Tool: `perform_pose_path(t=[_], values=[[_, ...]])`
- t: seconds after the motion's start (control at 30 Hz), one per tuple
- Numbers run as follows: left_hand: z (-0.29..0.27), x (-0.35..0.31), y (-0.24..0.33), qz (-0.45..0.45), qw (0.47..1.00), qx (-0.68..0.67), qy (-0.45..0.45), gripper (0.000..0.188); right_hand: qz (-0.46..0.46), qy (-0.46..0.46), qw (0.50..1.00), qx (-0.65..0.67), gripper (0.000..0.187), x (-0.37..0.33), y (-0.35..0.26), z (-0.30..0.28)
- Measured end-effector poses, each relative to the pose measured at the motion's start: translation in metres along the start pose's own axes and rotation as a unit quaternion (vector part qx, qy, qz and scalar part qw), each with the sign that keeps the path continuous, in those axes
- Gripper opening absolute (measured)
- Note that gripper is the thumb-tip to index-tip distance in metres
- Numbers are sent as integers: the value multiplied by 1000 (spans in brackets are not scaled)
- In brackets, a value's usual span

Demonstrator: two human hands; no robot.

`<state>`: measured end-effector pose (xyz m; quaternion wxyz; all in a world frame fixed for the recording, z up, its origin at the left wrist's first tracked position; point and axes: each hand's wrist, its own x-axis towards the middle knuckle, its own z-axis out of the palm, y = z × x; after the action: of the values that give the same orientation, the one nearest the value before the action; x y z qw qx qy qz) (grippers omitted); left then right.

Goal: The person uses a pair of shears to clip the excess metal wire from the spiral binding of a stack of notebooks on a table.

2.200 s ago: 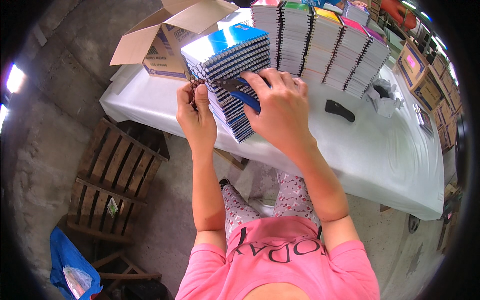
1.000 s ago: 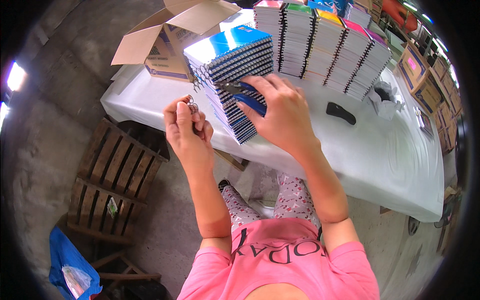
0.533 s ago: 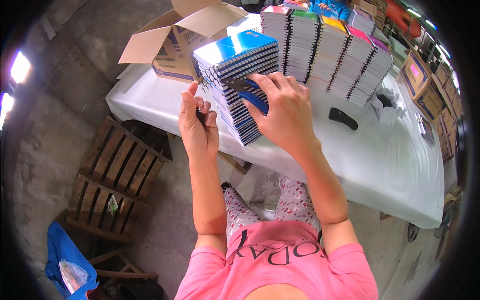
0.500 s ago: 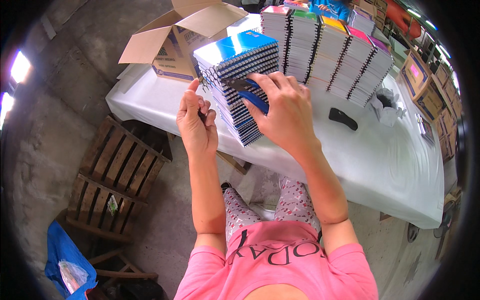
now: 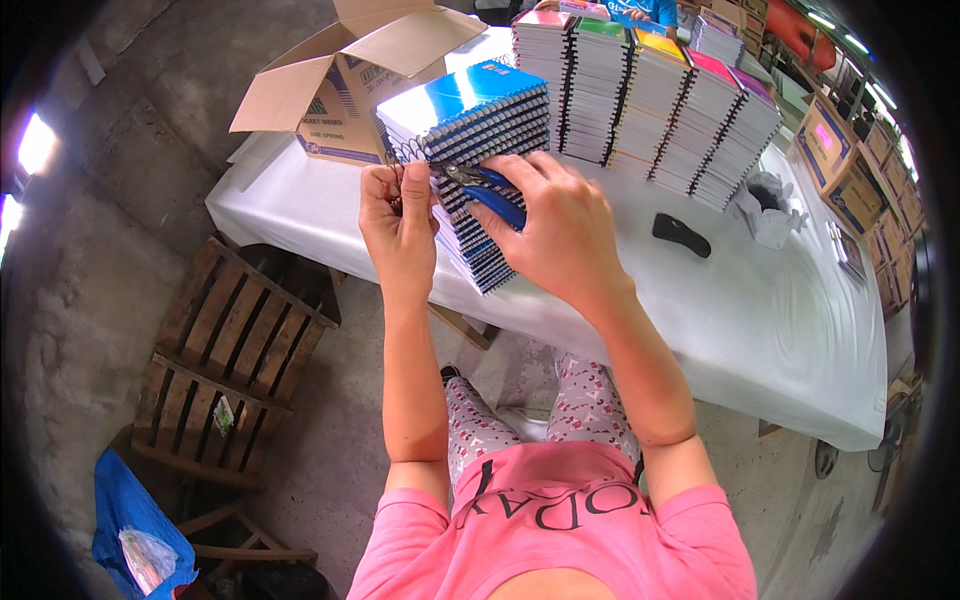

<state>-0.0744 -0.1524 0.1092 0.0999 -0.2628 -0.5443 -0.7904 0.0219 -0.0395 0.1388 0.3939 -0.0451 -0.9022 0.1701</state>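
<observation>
Blue-handled cutters (image 5: 499, 206) sit clamped in your right grip (image 5: 555, 218) — tips near your left grip (image 5: 402, 228), closed around dark wire (image 5: 397, 206).

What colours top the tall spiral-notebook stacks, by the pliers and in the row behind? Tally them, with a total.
Blue notebook stack: 1
Red or pink notebook stacks: 2
Green notebook stack: 1
Yellow notebook stack: 1
Purple notebook stack: 1
Total: 6

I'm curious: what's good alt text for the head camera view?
A person's right hand holds blue-handled pliers at a tall stack of blue-covered spiral notebooks, with the left hand near the pliers' tip. More notebook stacks and an open cardboard box share the white-covered table.
</observation>
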Motion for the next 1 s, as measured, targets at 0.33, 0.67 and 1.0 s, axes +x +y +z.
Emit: perform_pose_path(t=[0.33, 0.67, 1.0], values=[[0, -1, -2, 23, 999, 35, 14, 24, 28, -41, 998, 33, 34, -1, 7, 5], [1, -6, 9, 35, 996, 81, 33, 31, -18, 45, 997, -57, 40, 1, 4, -5], [-1, -5, 9, 37, 998, 56, 16, 28, -23, 45, 998, -24, 37, 3, 2, 0]])
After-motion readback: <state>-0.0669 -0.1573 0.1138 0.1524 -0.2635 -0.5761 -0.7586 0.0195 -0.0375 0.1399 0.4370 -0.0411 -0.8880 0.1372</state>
